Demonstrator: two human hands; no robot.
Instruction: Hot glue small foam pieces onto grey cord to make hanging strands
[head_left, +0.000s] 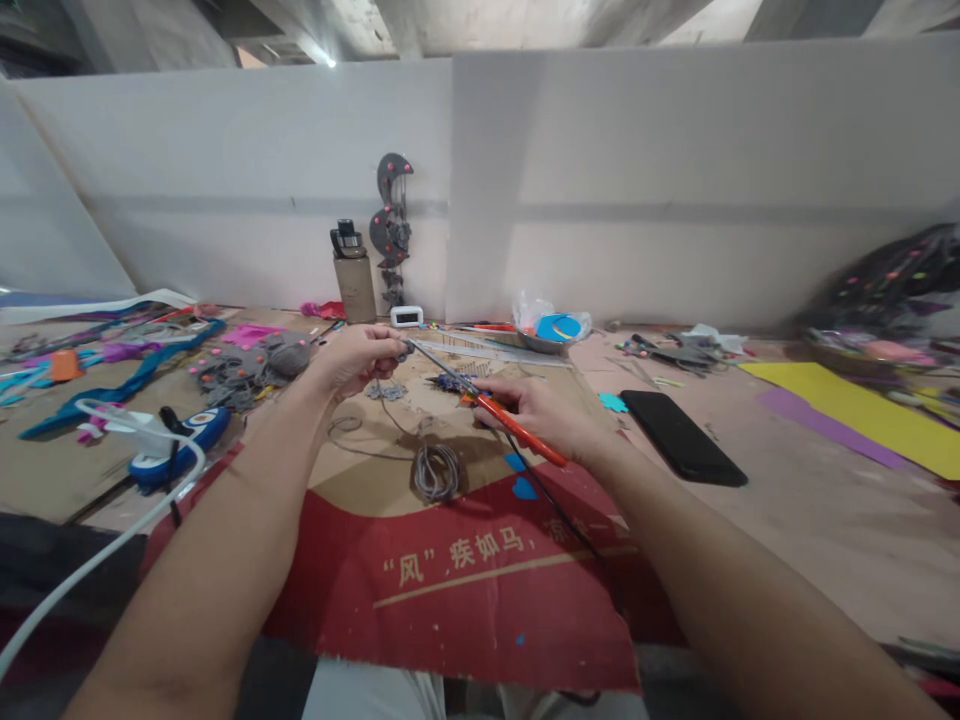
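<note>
Left hand [360, 357], centre-left of frame: fingertips pinched shut on a small grey piece [405, 351], raised just above the table. What the piece is cannot be told.

Right hand [541, 415], centre of frame: closed around the handle of an orange-handled tool with a long thin metal tip [517, 430]. The tip slants up and left and meets the small grey piece at the left fingertips. The two hands are apart, joined only by the tool. A thin black cord [559, 510] runs from under the right hand toward the lower frame.

Below the hands: a brown cardboard sheet with a red printed band and white characters [465, 590]. On it, between the forearms, lie a coil of grey wire [436, 472] and, just right of that, small blue foam cut-outs [523, 489].

Right of the right wrist: a flat black phone [682, 437], face down or dark. Further right are a yellow sheet [862, 412] and a purple strip [825, 427], side by side.

Lower left: a white cable [97, 560] and a blue-and-white device [180, 442].

Against the white back wall, upper centre: a tan bottle with a black cap [354, 275], a small white clock [406, 316], and a grey crescent-shaped hanging ornament [391, 228].
</note>
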